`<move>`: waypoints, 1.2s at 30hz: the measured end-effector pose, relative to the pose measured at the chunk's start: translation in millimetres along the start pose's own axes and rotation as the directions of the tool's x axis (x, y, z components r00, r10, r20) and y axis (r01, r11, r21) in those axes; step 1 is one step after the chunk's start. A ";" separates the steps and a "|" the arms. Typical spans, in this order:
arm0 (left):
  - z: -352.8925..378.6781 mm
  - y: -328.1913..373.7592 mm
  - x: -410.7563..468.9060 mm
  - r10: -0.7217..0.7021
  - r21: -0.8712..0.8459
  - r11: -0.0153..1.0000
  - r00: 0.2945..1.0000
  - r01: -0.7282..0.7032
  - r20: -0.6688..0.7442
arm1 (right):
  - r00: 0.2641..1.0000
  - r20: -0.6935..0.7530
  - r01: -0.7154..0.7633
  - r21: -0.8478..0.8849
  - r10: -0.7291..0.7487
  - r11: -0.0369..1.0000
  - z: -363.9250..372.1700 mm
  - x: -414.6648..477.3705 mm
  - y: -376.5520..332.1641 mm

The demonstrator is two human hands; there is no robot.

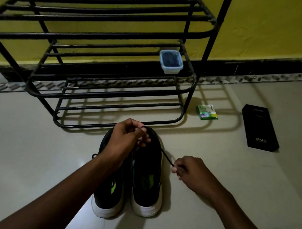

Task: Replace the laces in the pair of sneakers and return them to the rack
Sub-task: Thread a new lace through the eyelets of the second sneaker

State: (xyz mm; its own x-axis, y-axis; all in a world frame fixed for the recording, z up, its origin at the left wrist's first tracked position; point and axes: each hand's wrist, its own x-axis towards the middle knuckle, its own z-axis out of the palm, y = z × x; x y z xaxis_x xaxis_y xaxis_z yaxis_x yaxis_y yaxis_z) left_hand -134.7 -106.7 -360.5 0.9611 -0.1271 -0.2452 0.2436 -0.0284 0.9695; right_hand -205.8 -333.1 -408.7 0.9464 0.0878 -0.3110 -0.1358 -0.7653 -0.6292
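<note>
Between your left hand [126,138] and right hand [190,172] runs a black lace [166,157], pinched by both. Sneakers [146,182] sit beneath.

- The tall black metal-bar shoe rack [217,26] runs out past the top and left edges, so we see nothing of its upper tiers.
- The left hand [126,140] covers the front of the black, white-soled left sneaker [109,190]; its eyelets are hidden from us.
- On the matching black right sneaker [147,172], the thin black lace [167,157] melts into the dark upper, and we cannot tell which eyelets it passes.
- The lace's tip is buried in the right hand's [190,171] pinch.
- The small clear blue-rimmed plastic tub [170,63] holds something dark we cannot identify.
- The small green-and-white packet's [207,112] print is too small to read.
- The bottom edge cuts off both forearms.
</note>
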 end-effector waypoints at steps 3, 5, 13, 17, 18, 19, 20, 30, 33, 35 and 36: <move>-0.9 -5.3 -6.7 -0.041 0.062 0.997 0.999 0.043 -0.022 | 0.996 -0.082 0.040 0.014 -0.039 0.999 1.6 4.1 -2.4; 0.3 -12.2 -13.5 -0.093 0.173 0.980 0.995 0.098 -0.040 | 0.990 -0.133 0.060 0.072 -0.050 0.996 0.6 6.7 -7.1; 1.6 -45.2 -33.9 0.038 0.829 0.540 0.989 -0.144 0.146 | 0.982 -0.183 0.049 0.438 0.035 0.898 2.2 6.2 -26.5; 1.0 -41.2 -38.9 0.110 0.794 0.603 0.994 -0.081 0.018 | 0.971 -0.233 0.077 0.543 0.061 0.836 10.8 9.9 -23.9; 0.5 -42.0 -38.0 0.108 0.791 0.609 0.994 -0.058 -0.011 | 0.967 -0.246 0.082 0.555 0.070 0.828 13.3 11.2 -22.8; -0.1 -42.9 -37.3 0.110 0.797 0.603 0.993 -0.041 -0.032 | 0.962 -0.259 0.084 0.570 0.082 0.818 15.7 12.1 -22.8; -0.4 -43.5 -36.8 0.112 0.807 0.590 0.992 -0.028 -0.048 | 0.958 -0.270 0.087 0.588 0.094 0.804 17.3 12.4 -23.4; 0.6 -41.3 -39.4 0.106 0.756 0.655 0.991 -0.009 -0.081 | 0.952 -0.267 0.089 0.705 0.148 0.703 31.6 15.0 -37.5; -1.2 -36.8 -36.5 0.078 0.752 0.659 0.994 0.005 -0.074 | 0.945 -0.317 0.126 0.592 0.086 0.796 38.6 16.6 -41.6; -2.6 -32.9 -35.8 0.074 0.764 0.645 0.995 0.001 -0.064 | 0.935 -0.350 0.158 0.561 0.059 0.813 41.8 16.6 -44.3; -3.3 -31.8 -35.6 0.076 0.769 0.639 0.995 0.001 -0.064 | 0.931 -0.362 0.171 0.553 0.050 0.815 43.0 16.3 -46.0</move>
State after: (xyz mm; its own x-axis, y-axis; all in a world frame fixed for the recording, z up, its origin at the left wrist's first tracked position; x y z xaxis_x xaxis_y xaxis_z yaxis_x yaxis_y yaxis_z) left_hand -176.2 -98.0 -382.6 0.9832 -0.0647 -0.1706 0.0565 -0.7809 0.6221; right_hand -196.8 -269.0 -415.4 0.9802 -0.1876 -0.0634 -0.1112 -0.2561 -0.9602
